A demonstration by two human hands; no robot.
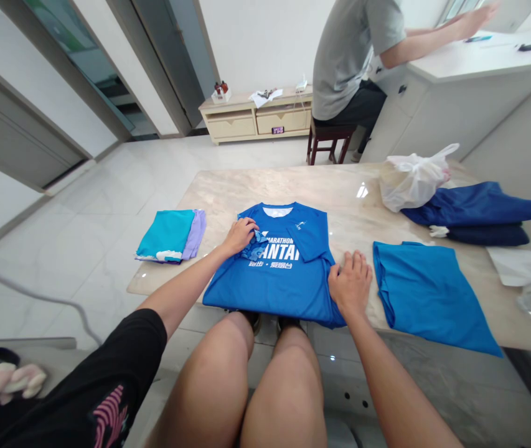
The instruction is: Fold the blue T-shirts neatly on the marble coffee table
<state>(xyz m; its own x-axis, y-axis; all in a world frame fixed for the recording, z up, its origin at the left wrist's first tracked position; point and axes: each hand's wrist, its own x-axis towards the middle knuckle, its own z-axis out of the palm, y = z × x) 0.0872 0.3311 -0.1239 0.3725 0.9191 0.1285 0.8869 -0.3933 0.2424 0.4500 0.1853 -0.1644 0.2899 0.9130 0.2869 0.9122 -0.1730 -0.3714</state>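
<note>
A blue T-shirt (269,289) with white lettering lies front up on the table, its lower part reaching the near edge. Its sleeve on the right is folded inward across the chest. My left hand (241,236) is closed on the other sleeve, whose patterned blue cloth bunches beside my fingers over the lettering. At the shirt's right edge, my right hand (352,281) lies palm down with fingers apart, the thumb side touching the cloth. Right of that hand is a folded teal-blue garment (426,289). Farther left sits a small folded stack of turquoise and lilac cloth (167,233).
The marble-patterned table (228,183) stands before my knees. A white plastic bag (414,180) and dark blue clothes (480,208) lie at its right. Beyond, a person in grey (352,56) sits on a stool (330,137) at a white counter (452,65). A low cabinet (232,127) lines the wall.
</note>
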